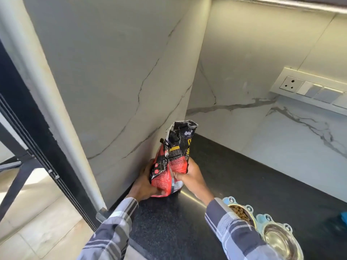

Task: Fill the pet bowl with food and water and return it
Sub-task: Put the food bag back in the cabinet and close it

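Note:
A red and black pet food bag [173,156] stands upright on the dark counter [244,181], in the corner against the marble wall. Its torn top is crumpled. My left hand [144,182] grips the bag's lower left side. My right hand [191,177] holds its right side. At the lower right sits a light blue double pet bowl [260,218]. One steel cup [241,213] holds brown kibble and is partly hidden by my right sleeve. The other steel cup [277,241] looks empty.
A white switch and socket panel [308,89] is on the marble back wall at the right. A blue object [343,218] shows at the right edge. Left of the counter are a white pillar, a dark door frame [37,132] and a tiled floor below.

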